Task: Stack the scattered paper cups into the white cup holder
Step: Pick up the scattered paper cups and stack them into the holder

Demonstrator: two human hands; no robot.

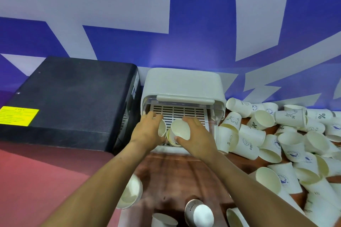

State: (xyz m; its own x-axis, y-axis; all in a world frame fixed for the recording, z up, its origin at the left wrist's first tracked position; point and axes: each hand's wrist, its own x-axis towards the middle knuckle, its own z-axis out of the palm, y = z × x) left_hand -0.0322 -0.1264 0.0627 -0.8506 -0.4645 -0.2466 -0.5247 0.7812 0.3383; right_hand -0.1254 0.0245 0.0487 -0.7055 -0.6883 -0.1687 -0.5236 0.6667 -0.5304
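The white cup holder (181, 83) stands against the blue wall, its front open over a slotted white tray (178, 111). My left hand (147, 129) holds a paper cup (162, 128) at the holder's opening, fingers reaching onto the tray. My right hand (195, 137) grips a second white paper cup (180, 131) tilted with its mouth toward me, right beside the first. A heap of scattered paper cups (287, 138) covers the table to the right.
A black machine (73, 97) with a yellow label (18, 116) sits left of the holder. Loose cups lie near me: one under my left forearm (130, 192), an overturned one (200, 213), others at the bottom edge. The brown wooden table (177, 171) lies between my arms.
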